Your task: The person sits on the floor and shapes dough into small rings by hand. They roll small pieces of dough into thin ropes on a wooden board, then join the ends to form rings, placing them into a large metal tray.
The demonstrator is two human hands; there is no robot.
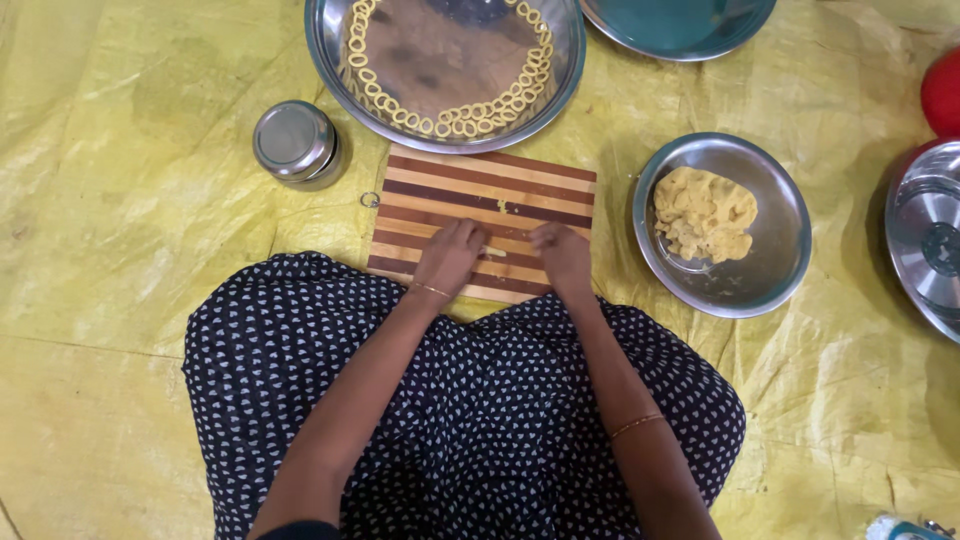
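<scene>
Now 2 hands, left [448, 256] & right [562, 256], roll 1 dough strip [494, 251] on board [480, 190].

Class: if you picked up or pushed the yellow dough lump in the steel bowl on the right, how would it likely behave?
The dough lump looks rough and crumbly, so it would probably dent or break rather than roll. Heaped in its bowl, it would likely stay put, perhaps sticking slightly.

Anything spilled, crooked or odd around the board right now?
Only minor things: small dough crumbs lie loose on the striped cutting board, and a few bits sit on the yellow sheet beside the dough bowl. Nothing is tipped or damaged.
</scene>
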